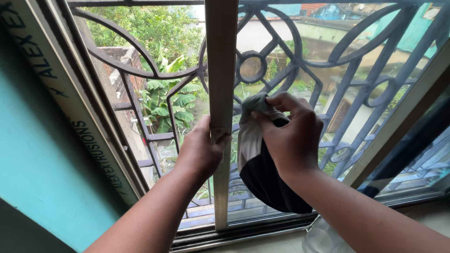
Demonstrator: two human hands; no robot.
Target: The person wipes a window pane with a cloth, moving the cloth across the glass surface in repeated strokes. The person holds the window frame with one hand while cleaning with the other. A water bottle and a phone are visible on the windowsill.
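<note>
— Left hand?
— Clamped round the pale metal upright window frame bar.
— Right hand?
— Just right of it, pinching a bunched grey-and-black cloth against the glass; dark curved iron grille behind.

Only the two forearms and the hands of the person are visible. Both forearms are bare up to the lower edge of the view, so no sleeve is seen. The left hand wears no glove, no ring and no watch. The right hand is bare too, with short, plain nails on the fingers.
</note>
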